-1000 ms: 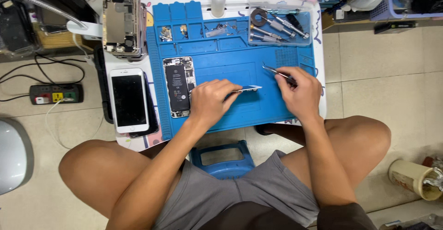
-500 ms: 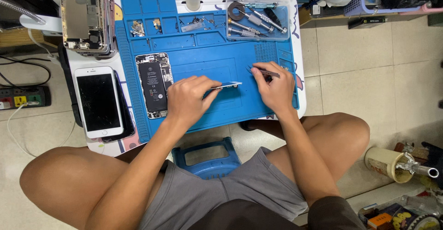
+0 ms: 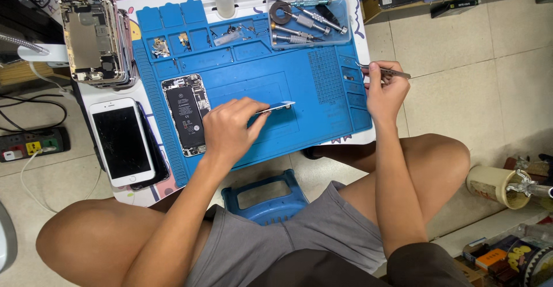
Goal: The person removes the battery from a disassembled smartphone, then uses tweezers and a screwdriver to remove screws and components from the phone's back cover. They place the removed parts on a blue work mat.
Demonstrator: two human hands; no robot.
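Nearest, the left hand (image 3: 230, 128) pinches a thin flat part (image 3: 276, 107) that points toward 2 o'clock over the blue mat (image 3: 322, 97), with an opened phone (image 3: 185, 114) just beside the hand at 9 o'clock. At 3 o'clock on the mat's edge, the right hand (image 3: 385, 88) grips tweezers (image 3: 387, 72). Farthest, at 12 o'clock, a clear tray (image 3: 340, 36) holds several screwdrivers (image 3: 311, 19), and the mat's small compartments (image 3: 190, 42) hold tiny parts.
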